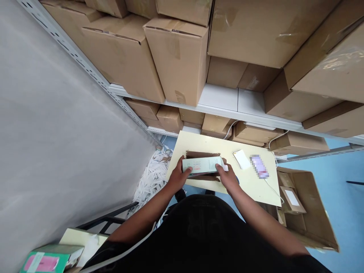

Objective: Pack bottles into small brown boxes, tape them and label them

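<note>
A pale green printed box [202, 165] is held level between my two hands, over an open cardboard box [203, 154] on the cream table. My left hand [179, 173] grips its left end, thumb on the top face. On the right end, my right hand [226, 175] has its thumb pressed on top and the fingers around the far side. Brown flaps of the cardboard box show behind and in front of the green box; its inside is mostly hidden. Part of a small blue object shows beside my right wrist.
On the table [264, 193] lie a white card or pad [241, 159] and a blurred phone [259, 167] with a cable. Shelves of cartons [176, 60] rise beyond. A large open carton [313, 212] stands right; paper strips [150, 174] cover the floor left, beside the wall.
</note>
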### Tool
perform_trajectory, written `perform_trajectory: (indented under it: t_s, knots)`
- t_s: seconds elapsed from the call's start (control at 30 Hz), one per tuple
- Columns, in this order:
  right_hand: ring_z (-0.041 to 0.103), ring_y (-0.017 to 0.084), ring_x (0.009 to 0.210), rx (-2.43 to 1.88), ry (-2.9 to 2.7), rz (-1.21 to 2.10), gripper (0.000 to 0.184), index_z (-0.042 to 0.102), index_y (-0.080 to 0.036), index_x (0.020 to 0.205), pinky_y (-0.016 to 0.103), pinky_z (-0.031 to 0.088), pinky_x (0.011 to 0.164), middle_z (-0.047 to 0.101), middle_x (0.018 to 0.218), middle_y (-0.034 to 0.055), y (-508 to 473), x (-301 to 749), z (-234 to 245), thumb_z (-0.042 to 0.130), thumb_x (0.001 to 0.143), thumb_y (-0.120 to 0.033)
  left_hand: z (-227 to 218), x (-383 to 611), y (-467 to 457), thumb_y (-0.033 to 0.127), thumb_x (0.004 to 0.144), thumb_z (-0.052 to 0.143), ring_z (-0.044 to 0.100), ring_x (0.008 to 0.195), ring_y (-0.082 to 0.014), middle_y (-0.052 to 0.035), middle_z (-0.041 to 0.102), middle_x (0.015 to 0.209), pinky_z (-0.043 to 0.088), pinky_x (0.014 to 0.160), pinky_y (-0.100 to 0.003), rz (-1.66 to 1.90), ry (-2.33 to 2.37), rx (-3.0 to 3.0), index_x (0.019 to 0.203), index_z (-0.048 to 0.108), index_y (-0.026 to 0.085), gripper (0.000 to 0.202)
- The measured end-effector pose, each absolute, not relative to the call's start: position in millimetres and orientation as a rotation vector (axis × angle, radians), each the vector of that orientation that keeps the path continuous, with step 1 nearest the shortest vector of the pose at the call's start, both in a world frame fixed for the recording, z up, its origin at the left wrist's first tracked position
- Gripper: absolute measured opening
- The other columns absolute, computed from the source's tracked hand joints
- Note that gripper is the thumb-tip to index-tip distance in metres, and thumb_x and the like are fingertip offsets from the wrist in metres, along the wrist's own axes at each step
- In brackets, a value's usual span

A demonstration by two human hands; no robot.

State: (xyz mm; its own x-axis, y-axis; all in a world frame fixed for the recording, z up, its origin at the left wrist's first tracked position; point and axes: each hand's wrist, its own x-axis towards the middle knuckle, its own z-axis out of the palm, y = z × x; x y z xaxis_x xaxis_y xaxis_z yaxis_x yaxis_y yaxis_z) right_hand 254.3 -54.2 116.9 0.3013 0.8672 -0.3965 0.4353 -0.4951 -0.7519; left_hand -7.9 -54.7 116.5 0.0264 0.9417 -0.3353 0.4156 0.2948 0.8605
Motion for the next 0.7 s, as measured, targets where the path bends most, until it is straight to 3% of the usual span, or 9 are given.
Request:
perform_trajectory:
  t_s: [0.23, 0.37, 0.47, 0.7]
  knots:
    - [0.072, 0.028, 0.092, -2.25, -1.297, 1.184, 0.043, 0.072, -0.018, 0.095, 0.033, 0.049, 0.077, 0.078, 0.096, 0.0114, -52.7, 265.1, 103.9, 0.051, 0.093, -0.056, 108.3, 17.3, -49.6, 0.035, 0.095, 0.054, 0.035, 0.153, -0.0319, -0.0181, 0.03, 0.169, 0.033, 0.124, -0.045, 0.484, 1.614, 1.475, 0.166, 0.015, 0.012, 0.084]
    - [0.071, 0.028, 0.094, -2.298, -1.48, 1.059, 0.045, 0.072, -0.018, 0.091, 0.031, 0.046, 0.077, 0.077, 0.092, 0.0123, -56.5, 260.7, 98.2, 0.047, 0.098, -0.055, 114.3, 18.0, -43.5, 0.033, 0.098, 0.047, 0.05, 0.142, -0.0363, -0.0248, 0.042, 0.16, 0.043, 0.114, -0.046, 0.273, 1.743, 1.621, 0.166, 0.013, 0.007, 0.08]
    - [0.071, 0.026, 0.095, -2.29, -1.57, 1.019, 0.046, 0.073, -0.018, 0.091, 0.029, 0.046, 0.077, 0.077, 0.094, 0.012, -58.5, 256.7, 95.4, 0.044, 0.1, -0.052, 116.2, 11.4, -42.8, 0.033, 0.098, 0.048, 0.058, 0.13, -0.0372, -0.0241, 0.054, 0.15, 0.047, 0.105, -0.047, 0.221, 1.808, 1.809, 0.165, 0.017, 0.008, 0.078]
    - [0.071, 0.026, 0.093, -2.435, -1.891, 0.928, 0.042, 0.076, -0.016, 0.098, 0.03, 0.044, 0.072, 0.077, 0.098, 0.0142, -54.9, 244.7, 95.6, 0.048, 0.1, -0.048, 103.5, 1.8, -46.7, 0.024, 0.085, 0.067, 0.053, 0.121, -0.0374, -0.0176, 0.054, 0.145, 0.043, 0.101, -0.05, 0.225, 1.892, 2.184, 0.158, 0.038, 0.018, 0.078]
